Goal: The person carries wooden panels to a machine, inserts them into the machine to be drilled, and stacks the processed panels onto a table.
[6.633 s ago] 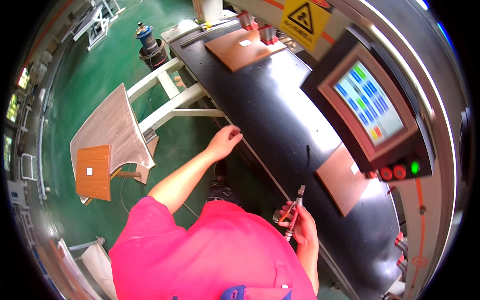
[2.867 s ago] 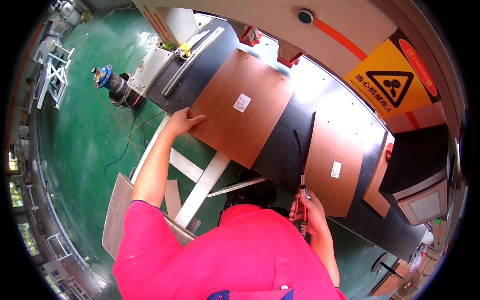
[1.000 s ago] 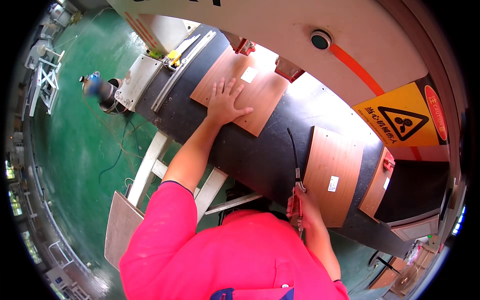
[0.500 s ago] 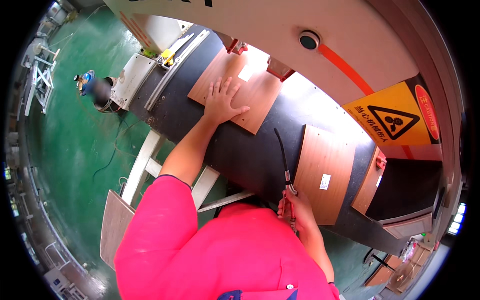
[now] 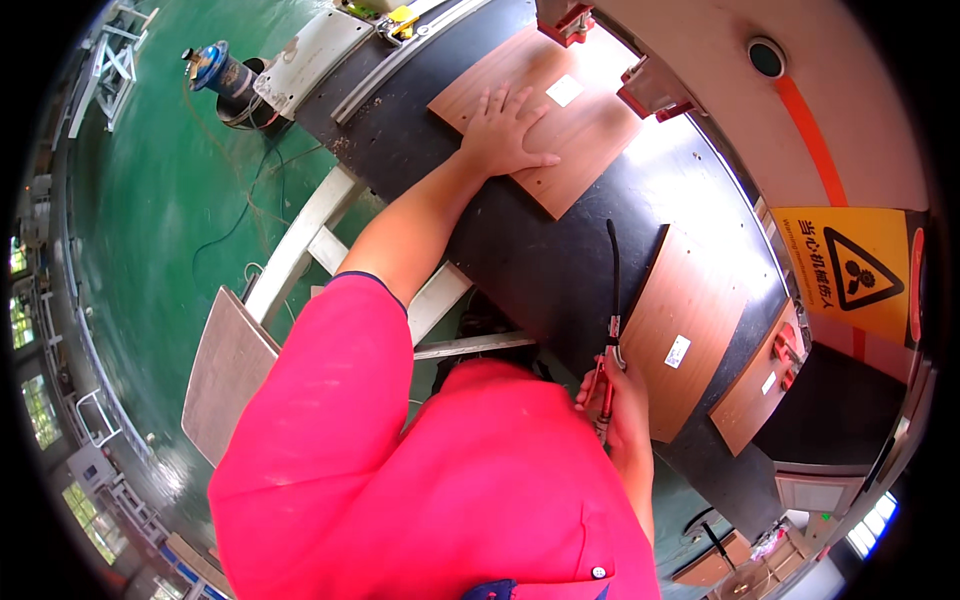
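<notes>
My left hand (image 5: 503, 133) lies flat on a wood-grain board (image 5: 590, 130), fingers spread near its left edge. That board rests on the black machine table (image 5: 510, 250) and bears a white label. In my right hand (image 5: 627, 400), close to my body, is a red air blow gun (image 5: 606, 380); its thin black nozzle tube points away over the table. Right beside this hand lies a second wood-grain board (image 5: 690, 330) with a white label. A third, narrower board (image 5: 752, 390) sits farther right, under a red clamp-like part (image 5: 786, 355).
Red-tipped machine parts (image 5: 655, 90) hang over the first board's far side. The pale machine housing (image 5: 800, 130) carries a yellow warning sign (image 5: 850, 270). A metal rail (image 5: 400, 62) runs along the table's left. A loose panel (image 5: 228, 370) leans by the white frame leg (image 5: 300, 245).
The view has shifted, so the table and boards appear farther right and higher. My left hand stays on the first board, and my right hand still holds the air blow gun.
</notes>
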Motion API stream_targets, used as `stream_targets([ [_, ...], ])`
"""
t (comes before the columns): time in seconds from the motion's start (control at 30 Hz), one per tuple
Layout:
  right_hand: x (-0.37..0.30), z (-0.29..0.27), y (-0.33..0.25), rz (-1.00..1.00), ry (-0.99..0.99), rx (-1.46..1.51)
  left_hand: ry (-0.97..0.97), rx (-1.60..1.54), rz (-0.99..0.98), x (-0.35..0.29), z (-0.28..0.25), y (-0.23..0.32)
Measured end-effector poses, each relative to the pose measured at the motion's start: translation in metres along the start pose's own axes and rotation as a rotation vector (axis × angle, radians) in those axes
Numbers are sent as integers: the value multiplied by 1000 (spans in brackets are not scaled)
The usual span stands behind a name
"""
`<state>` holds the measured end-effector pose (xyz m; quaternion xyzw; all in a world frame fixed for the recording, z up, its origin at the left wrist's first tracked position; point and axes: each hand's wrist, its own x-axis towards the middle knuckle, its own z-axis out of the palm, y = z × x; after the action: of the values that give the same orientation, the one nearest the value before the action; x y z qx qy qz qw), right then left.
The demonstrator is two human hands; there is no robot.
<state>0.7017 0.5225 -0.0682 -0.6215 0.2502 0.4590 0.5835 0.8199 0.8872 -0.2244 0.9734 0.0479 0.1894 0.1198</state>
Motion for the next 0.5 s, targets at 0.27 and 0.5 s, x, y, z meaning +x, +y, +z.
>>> stream_targets([
  [0.27,-1,3,4,-3,7,-36,-164,4,-82,16,9,1],
  [0.5,-4,0,12,-32,14,-52,-485,36,-200,54,-28,27],
])
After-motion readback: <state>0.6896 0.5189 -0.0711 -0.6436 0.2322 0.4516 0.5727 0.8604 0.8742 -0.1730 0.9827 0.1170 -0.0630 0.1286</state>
